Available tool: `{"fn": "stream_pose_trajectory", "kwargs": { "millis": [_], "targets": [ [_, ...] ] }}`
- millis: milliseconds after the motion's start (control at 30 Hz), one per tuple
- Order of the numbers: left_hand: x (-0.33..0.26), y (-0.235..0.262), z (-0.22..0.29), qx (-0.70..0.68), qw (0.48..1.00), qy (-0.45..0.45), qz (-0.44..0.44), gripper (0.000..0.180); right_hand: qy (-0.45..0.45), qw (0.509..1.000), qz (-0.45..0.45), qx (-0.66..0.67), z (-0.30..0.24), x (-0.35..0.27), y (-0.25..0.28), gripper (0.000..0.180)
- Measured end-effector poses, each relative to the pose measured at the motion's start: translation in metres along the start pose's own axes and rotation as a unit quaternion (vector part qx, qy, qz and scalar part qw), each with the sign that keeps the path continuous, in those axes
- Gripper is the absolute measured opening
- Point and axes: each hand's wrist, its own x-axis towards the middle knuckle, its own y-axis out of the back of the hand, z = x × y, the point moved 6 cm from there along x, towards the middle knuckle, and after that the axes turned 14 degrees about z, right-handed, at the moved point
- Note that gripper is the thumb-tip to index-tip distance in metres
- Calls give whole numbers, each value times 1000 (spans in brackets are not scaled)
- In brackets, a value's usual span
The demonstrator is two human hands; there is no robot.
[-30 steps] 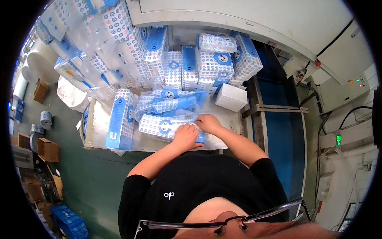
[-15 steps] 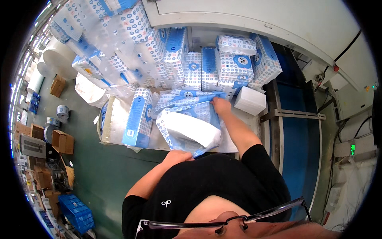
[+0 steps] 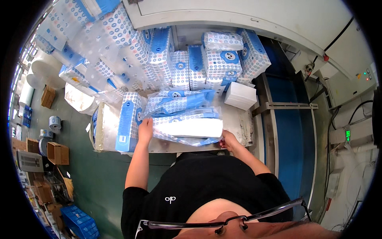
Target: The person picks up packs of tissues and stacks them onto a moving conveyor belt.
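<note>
A blue-and-white printed plastic bag point(image 3: 179, 139) lies in front of me with a white block of what looks like tissue paper point(image 3: 195, 127) inside it. The white block shows through the bag's open right end. At the bag's left end, my left hand point(image 3: 145, 129) is closed on the plastic. My right hand point(image 3: 230, 142) pinches the film at the lower right corner, its fingers curled. Just beyond lies a flat stack of similar empty bags point(image 3: 179, 101). Left of my left hand a filled blue-and-white pack point(image 3: 129, 121) stands close by.
A bare white block point(image 3: 240, 95) sits on the worktable point(image 3: 109, 123) at right. Filled packs point(image 3: 223, 61) are stacked along the back, with a tall film-wrapped pile point(image 3: 115, 44) at left. A blue conveyor point(image 3: 294, 147) runs along the right. A blue crate point(image 3: 79, 221) stands on the floor.
The bag has turned level and lies flatter around the white block. My left hand moved up to its left end; my right hand came down from its far edge to the near right corner.
</note>
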Motion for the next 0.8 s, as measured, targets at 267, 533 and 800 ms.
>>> {"fn": "stream_pose_trajectory", "kwargs": {
  "millis": [267, 533, 800],
  "targets": [
    [-71, -56, -60, 182, 978, -80, -60, 22, 241, 835, 197, -454, 0, 2, 35, 44],
    [-53, -60, -44, -103, 987, 10, -119, 43, 75, 984, -56, 152, -26, 38, 13, 43],
    [-78, -52, -31, -204, 933, 137, -262, 45, 654, 726, 98, -192, -94, 4, 5, 41]
  ]
}}
